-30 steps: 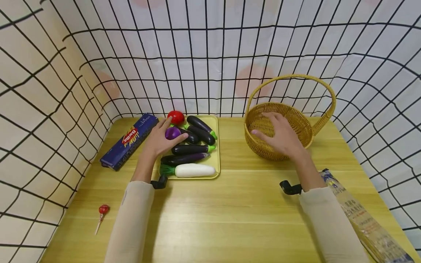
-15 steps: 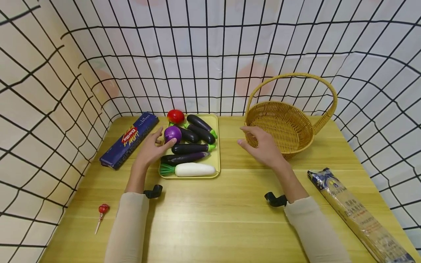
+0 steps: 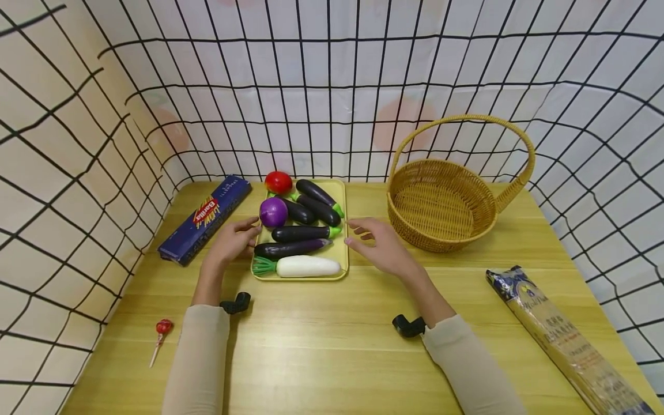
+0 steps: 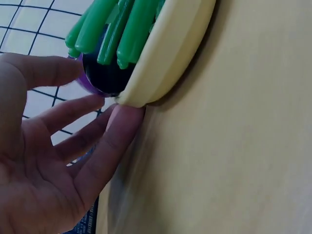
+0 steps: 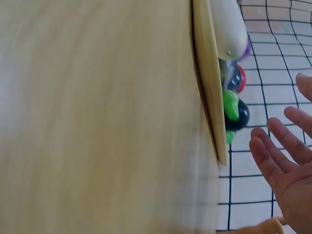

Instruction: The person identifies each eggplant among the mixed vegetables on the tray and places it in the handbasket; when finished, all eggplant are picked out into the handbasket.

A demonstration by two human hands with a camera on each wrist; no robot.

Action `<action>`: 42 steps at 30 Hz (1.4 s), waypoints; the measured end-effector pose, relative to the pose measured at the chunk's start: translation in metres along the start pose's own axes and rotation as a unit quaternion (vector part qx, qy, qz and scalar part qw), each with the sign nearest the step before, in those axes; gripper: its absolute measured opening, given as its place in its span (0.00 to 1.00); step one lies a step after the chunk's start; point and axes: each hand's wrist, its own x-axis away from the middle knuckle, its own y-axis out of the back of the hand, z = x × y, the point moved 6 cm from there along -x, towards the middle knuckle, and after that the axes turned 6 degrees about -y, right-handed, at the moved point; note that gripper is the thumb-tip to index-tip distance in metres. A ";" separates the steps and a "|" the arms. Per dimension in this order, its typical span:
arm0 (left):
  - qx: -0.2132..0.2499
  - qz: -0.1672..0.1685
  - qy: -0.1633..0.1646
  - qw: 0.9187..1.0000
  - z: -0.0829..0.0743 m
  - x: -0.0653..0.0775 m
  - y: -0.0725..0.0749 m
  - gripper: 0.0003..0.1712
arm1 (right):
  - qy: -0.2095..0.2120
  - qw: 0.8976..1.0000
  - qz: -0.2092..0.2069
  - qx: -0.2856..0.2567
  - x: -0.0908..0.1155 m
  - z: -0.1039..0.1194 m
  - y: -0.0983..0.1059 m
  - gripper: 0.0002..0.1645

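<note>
A yellow tray [image 3: 339, 248] in the head view holds a white radish [image 3: 308, 266] with green leaf stubs, several dark eggplants [image 3: 301, 233], a round purple vegetable [image 3: 273, 212] and a red tomato-like one [image 3: 278, 182]. My left hand [image 3: 230, 245] is at the tray's left side. In the left wrist view its fingertips [image 4: 127, 117] meet the tray's rim, and the thumb is raised close to an eggplant's end. Beyond the tray's right edge, my right hand [image 3: 381, 248] has its fingers spread loosely and holds nothing; the right wrist view shows them apart from the tray.
A wicker basket [image 3: 441, 236] with a tall handle stands at the back right. A blue spaghetti box [image 3: 204, 219] lies left of the tray, a lollipop [image 3: 163, 327] at the front left, and a long pasta packet [image 3: 565, 340] at the right. Black wire mesh [image 3: 353, 121] surrounds the table.
My right hand has come from over the basket leftward to the tray's right side. My left hand has drawn back from above the purple vegetable and lowered to the tray's left edge.
</note>
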 end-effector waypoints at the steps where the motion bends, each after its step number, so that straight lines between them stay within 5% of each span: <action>1: 0.009 -0.001 0.009 1.000 0.002 0.000 0.000 0.33 | 0.000 1.000 0.005 -0.001 -0.002 0.000 -0.004 0.32; 6: 0.037 -0.009 0.028 0.999 0.009 -0.001 0.001 0.29 | 0.008 1.000 0.019 -0.008 -0.007 0.004 -0.021 0.30; 23: 0.008 -0.044 -0.009 0.999 0.012 -0.004 -0.001 0.25 | 0.013 0.999 0.049 0.017 -0.022 0.014 -0.049 0.26; 42: 0.016 -0.054 0.000 0.998 0.017 -0.001 -0.001 0.25 | 0.017 0.988 0.054 0.142 -0.037 0.022 -0.070 0.22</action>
